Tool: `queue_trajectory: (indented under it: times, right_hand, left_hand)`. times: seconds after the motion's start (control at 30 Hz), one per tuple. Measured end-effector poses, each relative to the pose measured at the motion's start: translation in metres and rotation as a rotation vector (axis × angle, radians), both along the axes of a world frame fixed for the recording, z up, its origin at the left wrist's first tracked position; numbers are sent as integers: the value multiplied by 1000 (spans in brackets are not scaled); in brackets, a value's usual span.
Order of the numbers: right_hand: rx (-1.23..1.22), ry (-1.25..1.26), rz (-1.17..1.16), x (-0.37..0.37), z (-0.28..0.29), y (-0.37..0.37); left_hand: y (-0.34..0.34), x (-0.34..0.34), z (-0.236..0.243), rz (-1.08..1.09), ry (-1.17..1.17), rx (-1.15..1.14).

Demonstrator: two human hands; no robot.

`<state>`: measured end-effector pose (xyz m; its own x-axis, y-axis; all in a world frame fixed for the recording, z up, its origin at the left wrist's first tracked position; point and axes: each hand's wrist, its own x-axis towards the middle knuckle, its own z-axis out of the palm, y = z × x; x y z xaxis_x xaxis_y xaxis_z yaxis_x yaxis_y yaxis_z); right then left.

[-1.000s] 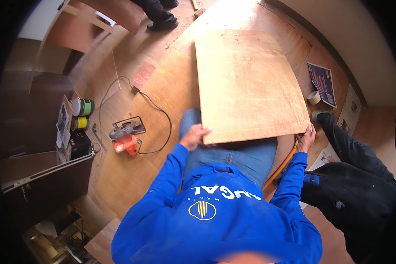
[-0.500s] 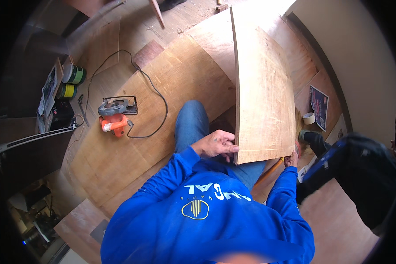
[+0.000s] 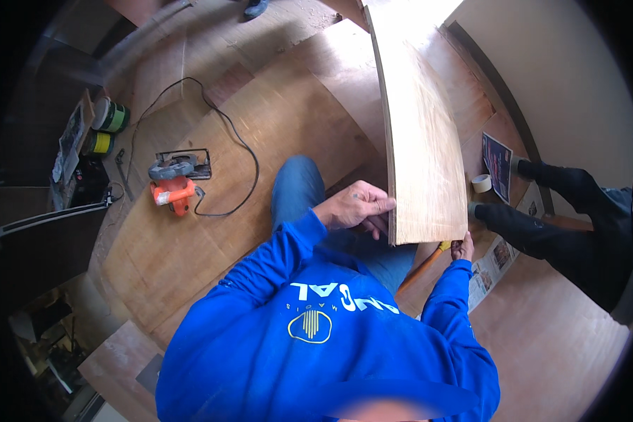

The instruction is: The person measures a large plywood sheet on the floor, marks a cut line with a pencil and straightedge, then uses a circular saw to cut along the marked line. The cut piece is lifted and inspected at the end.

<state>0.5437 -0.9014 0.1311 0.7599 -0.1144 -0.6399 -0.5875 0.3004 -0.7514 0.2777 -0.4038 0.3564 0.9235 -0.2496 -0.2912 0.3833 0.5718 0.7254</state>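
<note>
A long plywood board (image 3: 429,155) is held up in front of me, tilted, its far end in bright light. At its near left corner my left hand (image 3: 359,207) is closed, with the thumb on the board's edge and the other fingers beneath. My right hand (image 3: 463,247) is closed on the near right corner, its fingers partly hidden by the board. Just left of that hand, an orange tool or handle with a yellow part (image 3: 443,246) shows from under the board; its kind is hidden. My bent knee (image 3: 297,176) is left of the board.
An orange and grey circular saw (image 3: 176,186) with a black cord lies on a large plywood sheet (image 3: 281,119) at left. Tubs (image 3: 110,116) stand farther left. A tape roll (image 3: 481,183) and newspaper (image 3: 499,259) are at right, beside another person's dark-clothed legs (image 3: 534,228).
The board has tilted more, so its top face looks narrower, and its near end has shifted slightly away. Both my hands moved with it. The other person's legs have moved at right.
</note>
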Motion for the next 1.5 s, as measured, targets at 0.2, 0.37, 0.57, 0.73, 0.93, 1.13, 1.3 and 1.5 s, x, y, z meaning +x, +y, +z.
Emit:
queue_trajectory:
  times: [0.2, 0.37, 0.57, 0.73, 0.93, 1.13, 1.3, 1.5]
  right_hand:
    - [-51, 23, -46, 2, -18, -5]
    - [-110, 75, -12, -1, -12, 2]
    - [-110, -187, 5, -25, 37, 26]
    - [-106, -408, 114, -46, 101, 70]
    - [-297, -512, 199, -108, 155, 125]
    - [94, -479, 326, -208, 197, 160]
    - [623, -385, 401, -229, 221, 176]
    - [821, -534, 601, -217, 229, 186]
  left_hand:
    - [0, 2, 4, 37, -3, 54]
    - [-2, -4, -14, 63, 58, -23]
    - [18, -41, -68, 298, 171, 283]
    - [53, -74, -106, 487, 420, 410]
    - [123, -93, -106, 610, 484, 420]
    - [205, -96, -37, 780, 466, 730]
    - [278, -85, 14, 723, 525, 837]
    - [325, -68, 37, 682, 556, 859]
